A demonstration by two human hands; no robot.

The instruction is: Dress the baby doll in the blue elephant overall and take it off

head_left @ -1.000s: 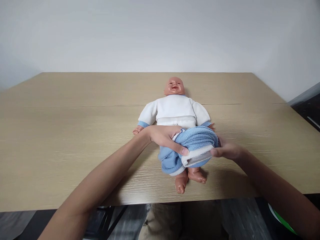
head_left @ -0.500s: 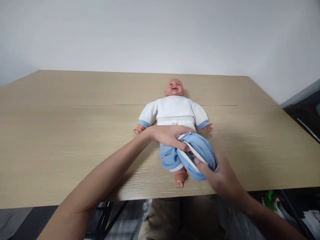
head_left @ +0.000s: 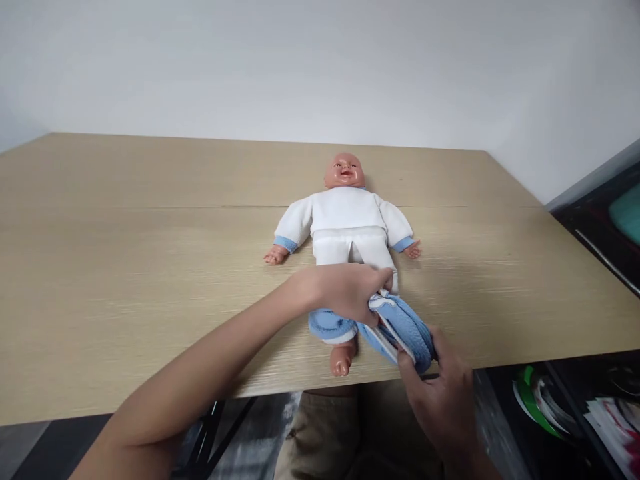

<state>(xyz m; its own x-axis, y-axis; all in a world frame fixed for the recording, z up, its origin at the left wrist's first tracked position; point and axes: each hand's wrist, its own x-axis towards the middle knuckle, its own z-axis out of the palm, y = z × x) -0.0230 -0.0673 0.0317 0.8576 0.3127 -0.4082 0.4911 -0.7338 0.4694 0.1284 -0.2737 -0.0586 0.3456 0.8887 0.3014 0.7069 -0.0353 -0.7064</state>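
Observation:
A baby doll (head_left: 349, 212) lies on its back, its head at the far side and its feet toward me. It wears a white top with blue cuffs, and its upper legs are white cloth. Blue pants (head_left: 406, 327) with white trim are gathered low on the legs; one bare foot (head_left: 342, 360) pokes out of a leg opening. My left hand (head_left: 350, 290) is closed around the doll's leg on the right, against the waistband. With thumb and fingers, my right hand (head_left: 443, 393) pinches the bunched pants. The doll's other foot is hidden.
The doll rests on a wide wooden table (head_left: 150, 280) with a thin seam across it, backed by a pale wall (head_left: 280, 67). Below the front edge are my legs (head_left: 325, 433). At lower right, a dark shelf holds a green ring (head_left: 527, 400) and papers.
The pants have moved down the doll's legs toward me, uncovering more white leg. My left hand has shifted slightly down and right, and my right hand has drawn nearer to me.

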